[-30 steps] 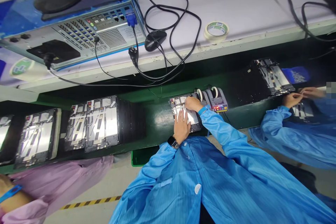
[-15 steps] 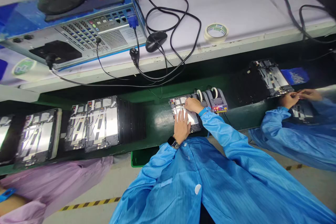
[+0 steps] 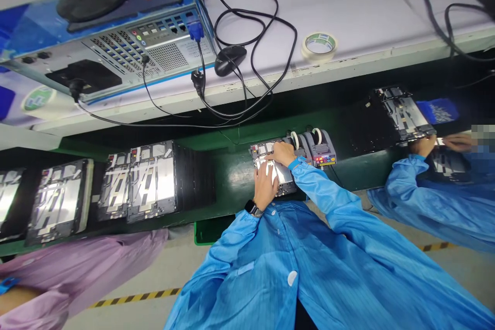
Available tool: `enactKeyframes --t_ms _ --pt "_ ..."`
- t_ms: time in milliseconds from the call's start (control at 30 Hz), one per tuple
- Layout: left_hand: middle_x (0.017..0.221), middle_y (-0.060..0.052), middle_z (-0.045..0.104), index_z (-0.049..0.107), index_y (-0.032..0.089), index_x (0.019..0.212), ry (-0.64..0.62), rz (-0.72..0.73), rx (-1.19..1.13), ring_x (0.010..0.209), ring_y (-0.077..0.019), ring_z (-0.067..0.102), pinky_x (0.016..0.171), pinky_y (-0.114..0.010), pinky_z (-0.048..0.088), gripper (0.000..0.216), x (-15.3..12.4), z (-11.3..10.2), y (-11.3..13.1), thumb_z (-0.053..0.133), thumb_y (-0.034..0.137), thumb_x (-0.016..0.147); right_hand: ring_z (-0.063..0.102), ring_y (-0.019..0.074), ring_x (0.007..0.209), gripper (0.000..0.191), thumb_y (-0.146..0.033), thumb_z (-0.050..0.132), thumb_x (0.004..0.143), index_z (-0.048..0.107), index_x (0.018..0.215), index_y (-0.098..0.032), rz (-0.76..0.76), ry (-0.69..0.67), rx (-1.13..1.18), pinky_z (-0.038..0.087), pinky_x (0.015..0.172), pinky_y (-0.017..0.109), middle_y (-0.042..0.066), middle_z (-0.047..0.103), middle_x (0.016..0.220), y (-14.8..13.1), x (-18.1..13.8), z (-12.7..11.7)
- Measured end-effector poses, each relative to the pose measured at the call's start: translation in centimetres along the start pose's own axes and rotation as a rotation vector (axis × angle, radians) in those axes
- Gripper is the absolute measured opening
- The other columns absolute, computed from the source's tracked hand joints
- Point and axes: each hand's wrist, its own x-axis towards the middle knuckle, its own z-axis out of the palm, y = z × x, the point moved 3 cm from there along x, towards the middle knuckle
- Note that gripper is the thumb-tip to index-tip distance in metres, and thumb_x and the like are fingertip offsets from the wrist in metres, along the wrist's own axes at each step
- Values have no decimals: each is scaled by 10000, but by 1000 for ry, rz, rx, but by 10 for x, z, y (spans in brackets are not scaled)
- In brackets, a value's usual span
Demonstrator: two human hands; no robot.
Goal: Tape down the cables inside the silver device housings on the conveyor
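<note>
In front of me on the green bench lies an opened tablet (image 3: 285,179) with its silvery inside facing up. My left hand (image 3: 265,185), with a dark watch at the wrist, rests on the tablet's left part, fingers stretched out. My right hand (image 3: 283,153) is at the tablet's upper middle, its fingers curled together and pointing left. Whatever lies between those fingertips is too small to make out. Just right of my right hand stands a grey tape dispenser (image 3: 324,149) with a lit red display, and a second one is partly hidden behind the hand.
To the left are stacks of opened tablets (image 3: 152,180). A computer case (image 3: 166,56), mouse (image 3: 230,60), cables and a tape roll (image 3: 319,45) occupy the white shelf. At right a co-worker's hands work beside another tablet stack (image 3: 404,113); a pink sleeve (image 3: 96,263) is at left.
My left hand's fingers have drawn back a little down the tablet. My right hand has shifted slightly left, with its fingertips reaching further over the tablet.
</note>
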Motion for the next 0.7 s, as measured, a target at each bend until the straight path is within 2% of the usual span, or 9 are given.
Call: enactKeyframes --t_ms 100,133,200,300,433,600,700 --pt "1632 -236 366 436 141 1517 230 -259 -114 1548 -346 323 1253 -564 280 557 13 -7 -34 524 331 1001 711 307 1169 626 -682 723 866 755 1172 -137 11 6 21 501 911 312 209 757 1204 1 -4 -1" --pt "1617 -250 372 421 128 1518 266 -343 -155 1542 -356 326 1249 -564 283 593 19 -6 -47 563 344 984 707 307 1177 629 -685 718 870 752 1178 -138 9 10 28 498 919 313 210 755 1208 2 -5 0" --pt "1555 -258 442 424 116 1500 218 -464 -286 1495 -348 401 1228 -529 333 633 32 1 -69 626 354 949 702 310 1185 640 -691 706 876 747 1183 -131 9 22 38 495 929 319 219 751 1210 1 -9 1" --pt "1472 -228 549 476 124 1445 86 -591 -519 1356 -292 559 1165 -450 426 556 44 16 -90 622 346 956 700 317 1185 660 -703 694 878 738 1190 -122 8 30 46 494 942 336 223 752 1199 -4 -12 3" --pt "1408 -174 641 520 159 1418 67 -632 -646 1248 -245 642 1103 -397 479 465 49 22 -88 559 361 1001 705 319 1177 633 -683 699 886 734 1186 -126 -11 32 40 498 945 353 221 752 1196 -14 -10 1" --pt "1376 -185 678 607 167 1400 71 -586 -437 1291 -310 631 1124 -441 448 437 48 12 -71 472 352 1029 708 316 1179 568 -595 748 889 729 1202 -121 -39 11 37 519 918 326 225 744 1218 -27 -9 -3" --pt "1407 -177 668 620 164 1423 87 -552 -393 1328 -306 613 1148 -427 429 456 47 6 -70 442 314 1031 704 320 1188 580 -600 750 883 732 1203 -116 -60 -5 36 529 927 323 227 740 1229 -34 -11 -5"
